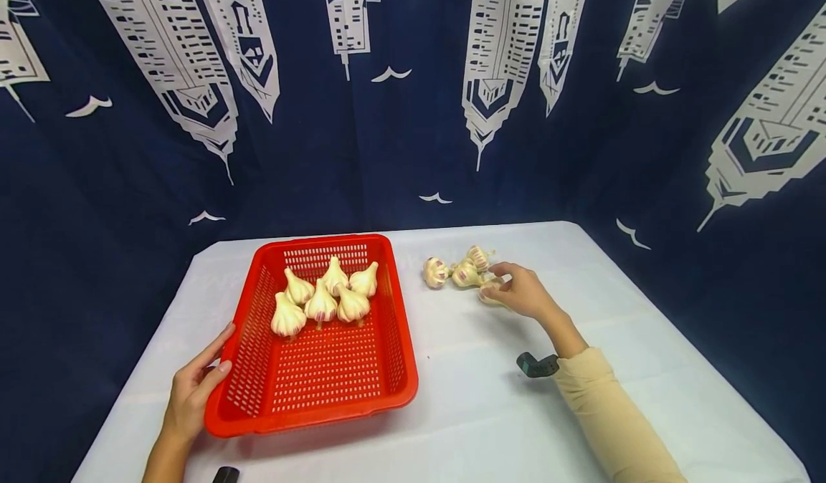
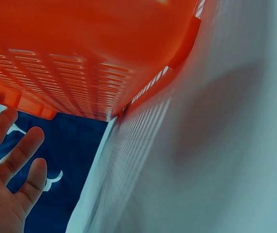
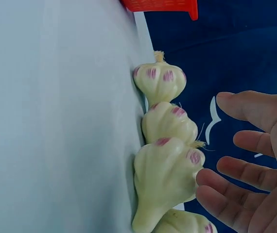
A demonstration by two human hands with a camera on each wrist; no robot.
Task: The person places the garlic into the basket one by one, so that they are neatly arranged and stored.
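Note:
My left hand is at the left rim of a red plastic basket, its fingers extended along the outside. Those fingers appear spread and nearly straight in the left wrist view. Several garlic bulbs sit together in the far half of the basket. To its right, my right hand reaches over a garlic bulb that it partly hides. In the right wrist view, the fingers stay apart, with fingertips right at the edge of the large bulb.
More garlic bulbs lie grouped on the white table, right of the basket's far end. A dark camera is worn at the right wrist. Behind the table hangs a navy cloth with white building prints.

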